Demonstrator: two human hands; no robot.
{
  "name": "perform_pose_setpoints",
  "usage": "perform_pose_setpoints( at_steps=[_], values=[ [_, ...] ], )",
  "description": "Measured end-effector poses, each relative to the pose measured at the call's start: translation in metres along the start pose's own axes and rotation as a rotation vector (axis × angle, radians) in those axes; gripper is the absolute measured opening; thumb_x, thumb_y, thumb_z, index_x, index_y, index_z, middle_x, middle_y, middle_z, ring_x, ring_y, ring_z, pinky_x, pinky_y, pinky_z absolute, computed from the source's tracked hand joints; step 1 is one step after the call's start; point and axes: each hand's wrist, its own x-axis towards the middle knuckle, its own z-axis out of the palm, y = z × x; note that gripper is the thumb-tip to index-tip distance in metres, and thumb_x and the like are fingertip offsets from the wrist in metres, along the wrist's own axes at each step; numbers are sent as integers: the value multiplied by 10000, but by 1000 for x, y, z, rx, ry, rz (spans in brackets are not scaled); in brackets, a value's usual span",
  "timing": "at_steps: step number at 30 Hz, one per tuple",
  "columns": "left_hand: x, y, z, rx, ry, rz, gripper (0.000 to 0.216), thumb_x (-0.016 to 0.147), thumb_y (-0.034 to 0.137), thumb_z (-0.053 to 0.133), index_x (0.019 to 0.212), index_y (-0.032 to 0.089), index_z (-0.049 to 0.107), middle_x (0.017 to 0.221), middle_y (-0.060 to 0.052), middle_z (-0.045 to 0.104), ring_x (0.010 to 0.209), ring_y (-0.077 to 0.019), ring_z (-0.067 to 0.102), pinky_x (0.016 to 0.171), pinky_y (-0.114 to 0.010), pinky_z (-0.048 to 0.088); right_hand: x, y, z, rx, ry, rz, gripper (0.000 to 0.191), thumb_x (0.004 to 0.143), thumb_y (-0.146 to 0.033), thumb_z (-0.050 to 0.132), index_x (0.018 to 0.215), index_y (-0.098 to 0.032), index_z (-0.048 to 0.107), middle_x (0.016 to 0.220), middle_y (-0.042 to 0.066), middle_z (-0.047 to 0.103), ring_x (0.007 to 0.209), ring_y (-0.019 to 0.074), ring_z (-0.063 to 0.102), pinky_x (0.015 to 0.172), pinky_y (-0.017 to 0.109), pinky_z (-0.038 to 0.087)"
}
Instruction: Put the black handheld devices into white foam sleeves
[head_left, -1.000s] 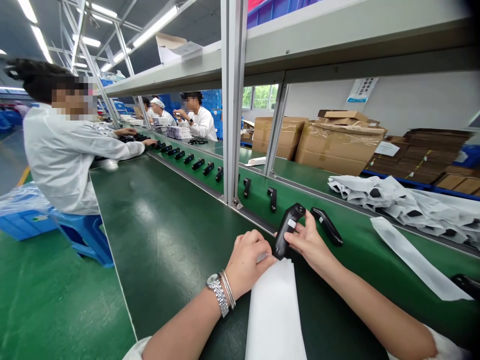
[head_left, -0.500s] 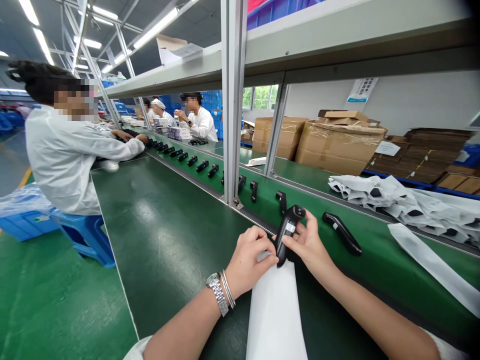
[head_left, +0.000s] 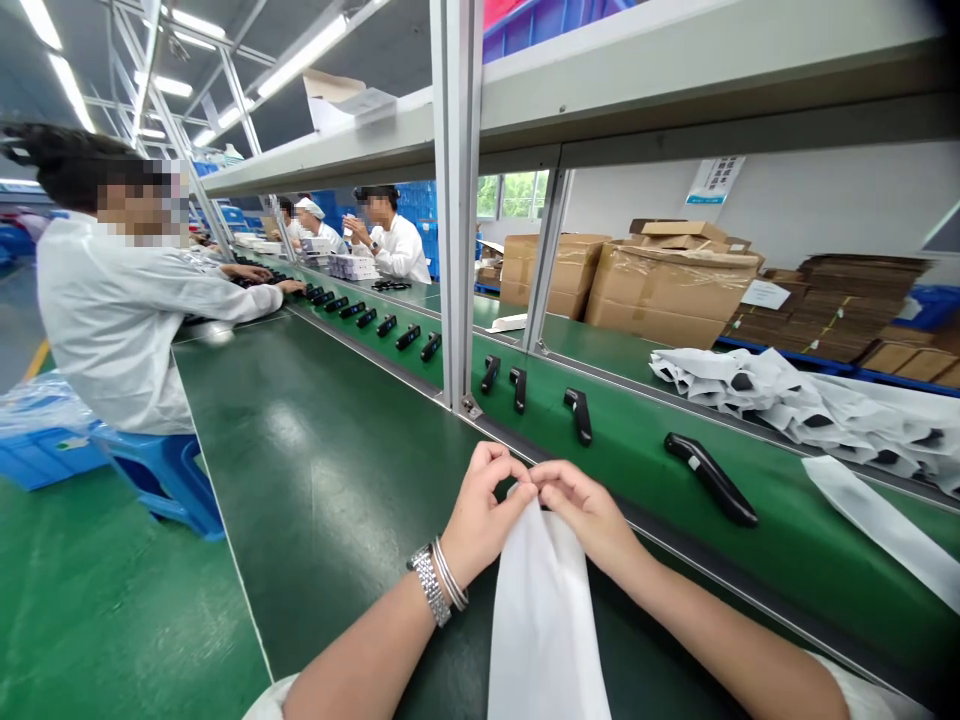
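My left hand and my right hand meet at the top of a long white pouch, pinching its mouth between the fingers. The pouch hangs down toward me over the dark belt. No black handheld device shows in my hands, and the opaque pouch hides whatever it holds. A black handheld device lies on the raised green belt to the right of my right hand. Several similar devices, such as one, lie in a row further along.
A seated co-worker in a white coat works at the left, with another person further down. A heap of white pouches and a loose pouch lie right. A metal post rises behind my hands.
The black device held over the pouch is no longer visible. Both hands have closed together on the pouch mouth. The devices on the raised belt have shifted to the right.
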Motion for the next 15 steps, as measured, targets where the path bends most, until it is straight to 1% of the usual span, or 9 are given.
perform_pose_setpoints(
  at_steps=[2,3,5,7,9,10,11,13,15],
  values=[
    [1,-3,0,-10,25,-6,83,853,240,595,792,186,614,941,-35,474,936,-176,510,835,-297,460,2,-9,-12,-159,78,-45,129,901,-322,522,905,-235,617,945,20,584,892,192,566,801,306,441],
    [2,-5,-1,-18,50,-8,88,852,239,595,787,185,616,934,-33,478,919,-172,514,832,-296,457,1,-14,-17,-243,61,-44,117,895,-293,516,873,-238,616,913,14,581,844,185,560,766,300,437],
    [6,-7,-8,-36,139,-12,107,859,244,585,777,183,616,925,-31,486,898,-164,517,826,-291,452,-4,-28,-23,-381,-75,1,135,881,-234,503,810,-237,618,847,3,592,755,173,543,696,290,418],
    [12,-10,-19,-58,283,-32,119,863,259,582,777,183,613,923,-29,498,882,-157,517,799,-276,447,-13,-43,-22,-447,-257,50,173,866,-188,490,764,-234,621,814,-4,612,713,164,542,643,276,398],
    [17,-14,-30,-90,439,-83,125,860,294,589,803,185,613,918,-25,515,836,-146,513,747,-259,442,-24,-54,-15,-466,-398,74,166,846,-164,499,797,-241,638,808,-13,612,707,155,547,639,264,397],
    [19,-16,-35,-107,496,-111,135,858,314,592,819,187,616,911,-22,524,815,-142,511,729,-255,439,-30,-58,-9,-480,-451,80,161,828,-164,524,867,-254,651,823,-18,606,718,153,549,652,260,401],
    [21,-18,-38,-120,533,-134,148,857,331,592,830,188,620,900,-19,530,802,-140,510,722,-254,437,-35,-60,-3,-495,-501,84,206,803,-172,561,957,-271,655,850,-20,599,748,157,554,679,259,407],
    [22,-21,-41,-125,543,-149,165,856,343,588,824,187,629,888,-18,536,808,-143,514,731,-259,440,-43,-60,9,-517,-581,96,338,745,-202,643,1070,-297,638,912,-20,585,831,172,560,735,259,415],
    [20,-20,-38,-95,491,-119,164,858,331,586,801,186,636,904,-25,533,842,-154,521,745,-266,447,-48,-57,18,-513,-641,125,306,710,-239,695,1010,-283,652,942,-15,573,874,181,560,743,253,420]
  ],
)
